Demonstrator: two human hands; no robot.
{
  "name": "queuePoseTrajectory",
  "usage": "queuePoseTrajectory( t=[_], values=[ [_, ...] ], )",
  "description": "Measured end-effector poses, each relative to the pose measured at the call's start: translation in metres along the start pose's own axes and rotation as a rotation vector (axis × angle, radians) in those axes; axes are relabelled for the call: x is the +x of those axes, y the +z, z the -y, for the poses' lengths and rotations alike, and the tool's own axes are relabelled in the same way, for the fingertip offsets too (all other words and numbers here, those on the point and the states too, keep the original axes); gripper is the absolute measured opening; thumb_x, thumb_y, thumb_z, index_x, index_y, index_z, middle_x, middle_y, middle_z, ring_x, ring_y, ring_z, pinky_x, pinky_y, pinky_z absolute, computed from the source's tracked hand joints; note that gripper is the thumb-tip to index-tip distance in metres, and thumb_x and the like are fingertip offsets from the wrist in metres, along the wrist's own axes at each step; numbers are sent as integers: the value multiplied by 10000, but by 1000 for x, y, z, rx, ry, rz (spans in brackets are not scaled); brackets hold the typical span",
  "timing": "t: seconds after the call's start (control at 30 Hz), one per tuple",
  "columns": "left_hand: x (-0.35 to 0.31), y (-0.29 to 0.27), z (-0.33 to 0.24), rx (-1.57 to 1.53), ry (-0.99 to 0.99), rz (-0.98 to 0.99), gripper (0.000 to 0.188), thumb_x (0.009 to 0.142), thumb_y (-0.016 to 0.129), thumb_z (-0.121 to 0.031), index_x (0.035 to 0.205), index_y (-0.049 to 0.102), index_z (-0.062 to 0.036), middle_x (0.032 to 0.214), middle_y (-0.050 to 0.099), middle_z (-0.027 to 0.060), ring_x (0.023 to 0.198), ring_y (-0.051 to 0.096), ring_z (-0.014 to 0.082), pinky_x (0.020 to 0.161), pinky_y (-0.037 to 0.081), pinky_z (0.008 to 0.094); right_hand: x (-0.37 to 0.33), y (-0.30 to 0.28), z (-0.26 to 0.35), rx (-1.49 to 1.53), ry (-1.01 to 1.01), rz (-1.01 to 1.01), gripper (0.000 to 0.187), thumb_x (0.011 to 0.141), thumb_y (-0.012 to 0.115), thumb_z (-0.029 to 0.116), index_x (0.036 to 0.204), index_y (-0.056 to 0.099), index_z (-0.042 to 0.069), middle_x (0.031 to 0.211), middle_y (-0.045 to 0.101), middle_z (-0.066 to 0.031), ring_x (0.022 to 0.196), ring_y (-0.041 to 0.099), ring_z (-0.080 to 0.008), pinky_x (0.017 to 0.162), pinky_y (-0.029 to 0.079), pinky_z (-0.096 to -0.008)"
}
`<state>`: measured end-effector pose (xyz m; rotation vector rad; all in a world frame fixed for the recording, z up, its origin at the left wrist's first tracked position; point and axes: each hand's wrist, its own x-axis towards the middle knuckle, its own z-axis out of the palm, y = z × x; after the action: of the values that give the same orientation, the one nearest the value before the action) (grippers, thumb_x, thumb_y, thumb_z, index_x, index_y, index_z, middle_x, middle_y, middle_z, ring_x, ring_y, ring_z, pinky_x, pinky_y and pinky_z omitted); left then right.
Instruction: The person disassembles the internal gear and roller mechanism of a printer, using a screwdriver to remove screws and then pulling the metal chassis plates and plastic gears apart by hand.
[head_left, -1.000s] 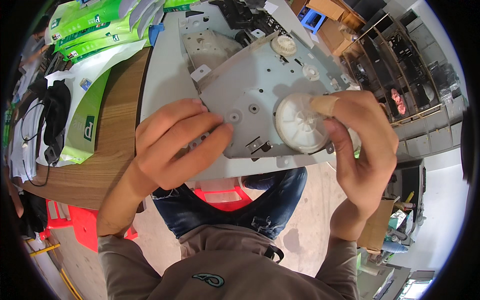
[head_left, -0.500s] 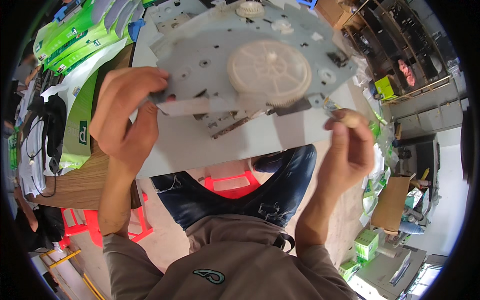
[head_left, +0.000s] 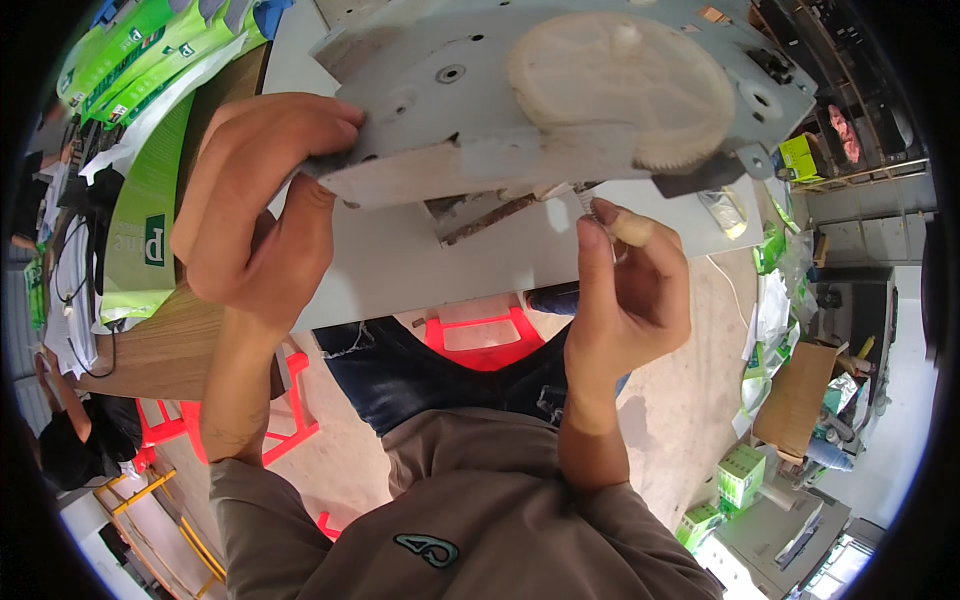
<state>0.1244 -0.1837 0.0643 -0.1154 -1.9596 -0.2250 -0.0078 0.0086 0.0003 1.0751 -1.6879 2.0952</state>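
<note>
A grey sheet-metal plate (head_left: 420, 125) is held up above the table, tilted, with a large off-white plastic gear (head_left: 620, 90) on its upper face. My left hand (head_left: 265, 195) is closed on the plate's left corner, thumb below and fingers on top. Just under the plate's near edge, my right hand (head_left: 635, 275) pinches a small coil spring (head_left: 586, 203) between thumb and forefinger. Something pale, like a wrap, is on that forefinger. A brownish metal strip (head_left: 487, 221) shows beneath the plate. The underside of the plate is hidden.
The plate is over a light grey table (head_left: 400, 270); a brown wooden table (head_left: 165, 360) adjoins it at left, with green packages (head_left: 130, 70). A red stool (head_left: 480, 340) stands below. At right are cardboard (head_left: 797, 400) and green boxes (head_left: 740, 473). Another person (head_left: 85, 430) is at far left.
The plate has come nearer and shifted right, its gear now looking larger. My right hand has moved left to below the plate's near edge, and the spring now shows at its fingertips.
</note>
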Motion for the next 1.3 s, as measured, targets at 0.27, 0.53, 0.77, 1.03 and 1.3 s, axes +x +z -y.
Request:
queuePoseTrajectory(
  t=[0.27, 0.53, 0.77, 1.03, 1.3],
  values=[
    [3, -4, -1, 39, 41, 16, 412, 536, 515, 147, 923, 650, 101, 850, 675, 213, 778, 675, 334, 702, 539, 388, -1, 10, 2, -21, 76, -59, 249, 804, 714, -158, 1014, 637, -50, 968, 669, -128, 872, 658, -179, 758, 525, -279],
    [1, -3, 1, 24, 45, 4, 403, 548, 506, 133, 922, 653, 102, 861, 676, 214, 775, 665, 337, 695, 539, 389, 1, 12, 4, -14, 170, -83, 256, 779, 730, -172, 990, 645, -56, 954, 677, -146, 887, 669, -204, 798, 552, -306],
    [3, -7, -5, 63, 17, 84, 422, 544, 495, 109, 940, 640, 115, 858, 671, 228, 787, 665, 354, 712, 537, 408, -4, -7, -8, -16, 90, -200, 198, 835, 722, -110, 994, 630, -37, 927, 698, -124, 824, 662, -142, 758, 530, -247],
    [-4, 1, -8, 54, -52, -11, 324, 597, 694, 157, 910, 626, 113, 826, 675, 221, 791, 677, 346, 744, 542, 410, 3, -10, -27, -105, 235, -204, 165, 851, 730, -78, 991, 651, -40, 881, 710, -79, 765, 637, -85, 704, 494, -202],
    [-4, 1, -9, 109, -64, 26, 320, 615, 686, 149, 928, 629, 112, 864, 684, 227, 806, 678, 337, 760, 543, 396, 9, -9, -22, -84, 258, -149, 181, 826, 704, -144, 970, 629, -64, 946, 680, -103, 911, 676, -162, 873, 545, -300]
  ],
)
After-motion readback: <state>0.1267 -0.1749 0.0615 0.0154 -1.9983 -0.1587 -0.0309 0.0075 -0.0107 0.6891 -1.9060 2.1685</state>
